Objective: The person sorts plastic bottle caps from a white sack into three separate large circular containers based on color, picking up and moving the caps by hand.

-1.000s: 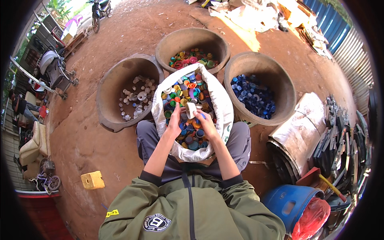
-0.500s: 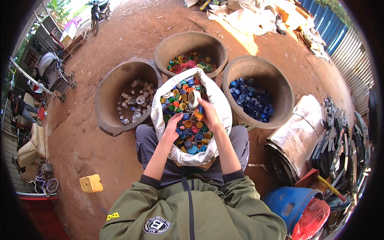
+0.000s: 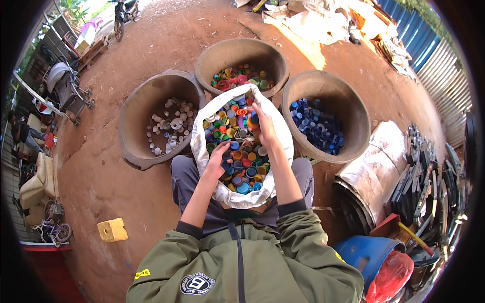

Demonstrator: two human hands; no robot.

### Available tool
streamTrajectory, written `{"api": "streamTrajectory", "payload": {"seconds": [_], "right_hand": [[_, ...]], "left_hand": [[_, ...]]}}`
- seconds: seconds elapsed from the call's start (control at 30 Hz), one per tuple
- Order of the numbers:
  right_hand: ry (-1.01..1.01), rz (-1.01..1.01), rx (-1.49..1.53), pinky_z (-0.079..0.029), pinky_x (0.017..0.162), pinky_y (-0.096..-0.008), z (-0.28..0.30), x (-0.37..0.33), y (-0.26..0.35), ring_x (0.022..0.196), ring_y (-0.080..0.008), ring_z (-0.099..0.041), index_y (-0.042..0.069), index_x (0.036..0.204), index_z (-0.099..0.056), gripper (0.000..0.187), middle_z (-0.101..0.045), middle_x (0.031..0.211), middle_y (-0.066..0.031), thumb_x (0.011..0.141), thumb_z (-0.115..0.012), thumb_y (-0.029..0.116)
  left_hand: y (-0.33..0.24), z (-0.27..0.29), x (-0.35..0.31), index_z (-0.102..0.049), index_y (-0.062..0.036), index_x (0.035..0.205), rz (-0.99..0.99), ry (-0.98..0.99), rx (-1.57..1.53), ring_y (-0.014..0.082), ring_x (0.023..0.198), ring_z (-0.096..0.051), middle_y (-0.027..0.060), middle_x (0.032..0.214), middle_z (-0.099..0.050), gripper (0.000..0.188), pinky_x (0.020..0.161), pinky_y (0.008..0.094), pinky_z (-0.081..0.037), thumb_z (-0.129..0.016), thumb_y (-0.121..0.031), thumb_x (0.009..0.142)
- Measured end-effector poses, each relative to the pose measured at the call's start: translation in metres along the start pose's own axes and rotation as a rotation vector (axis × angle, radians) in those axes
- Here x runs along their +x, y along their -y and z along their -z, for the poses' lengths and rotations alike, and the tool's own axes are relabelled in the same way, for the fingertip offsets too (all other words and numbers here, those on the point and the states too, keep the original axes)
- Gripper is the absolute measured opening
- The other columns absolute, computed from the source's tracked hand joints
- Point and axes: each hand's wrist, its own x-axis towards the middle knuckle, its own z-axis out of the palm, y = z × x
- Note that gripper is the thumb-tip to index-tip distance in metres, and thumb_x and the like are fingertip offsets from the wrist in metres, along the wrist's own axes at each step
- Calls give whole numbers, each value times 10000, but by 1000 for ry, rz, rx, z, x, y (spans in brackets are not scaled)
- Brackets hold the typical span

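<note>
An open white sack (image 3: 199, 146) full of multicoloured plastic bottle caps (image 3: 243, 188) stands between my knees. Over its right far side, my right hand (image 3: 264, 129) has its fingers curled around a blue bottle cap (image 3: 254, 118), with something orange and purple beside it. My left hand (image 3: 216, 160) is low at the sack's left side, fingers bent among the caps; it seems to hold a blue cap, partly hidden by the thumb. Around the sack stand three brown tubs: white caps in the left tub (image 3: 134, 108), mixed red, yellow and green in the far tub (image 3: 212, 56), blue in the right tub (image 3: 348, 101).
On the right lie a rolled pale sheet (image 3: 376, 164), a heap of dark strips (image 3: 427, 174) and a blue barrel (image 3: 361, 252) with a red plastic bag (image 3: 391, 278). A yellow block (image 3: 112, 230) sits on the earth floor at left. Further off are a stroller (image 3: 63, 88) and a motorbike (image 3: 121, 17).
My right hand has moved farther away and slightly right across the sack. The large pale round piece beside its fingers no longer shows there. My left hand has barely shifted.
</note>
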Motion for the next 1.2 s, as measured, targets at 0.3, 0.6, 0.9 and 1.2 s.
{"api": "streamTrajectory", "payload": {"seconds": [0.3,0.6,0.9,1.2], "right_hand": [[71,-241,243,-402,533,-276,19,-54,-48,666,-121,-526,104,927,-501,349,-559,769,-22,922,-595,439],[192,-152,124,-452,711,-307,22,-65,-58,781,-132,-534,97,1000,-567,323,-588,913,-20,993,-448,397],[170,156,-281,-422,735,-226,17,-69,-74,805,-81,-504,11,1030,-582,313,-574,877,-16,1013,-466,300],[85,48,-147,-421,673,-243,7,-77,-78,768,-79,-506,14,1052,-589,297,-583,899,-18,985,-530,296]], "left_hand": [[-2,-5,-2,-609,-100,1062,-22,18,5,77,726,-529,-3,917,-591,132,498,196,-394,-520,-153,980],[-20,-22,-16,-587,-85,1164,-58,182,-14,69,718,-495,-17,902,-542,222,494,191,-381,-552,-154,956],[-12,-28,-17,-546,-86,1182,-92,164,128,38,728,-488,-33,895,-532,259,488,169,-365,-611,-117,933],[-16,-42,-30,-611,-107,1253,-305,84,466,33,778,-496,-43,908,-559,391,559,187,-410,-669,-37,873]]}}
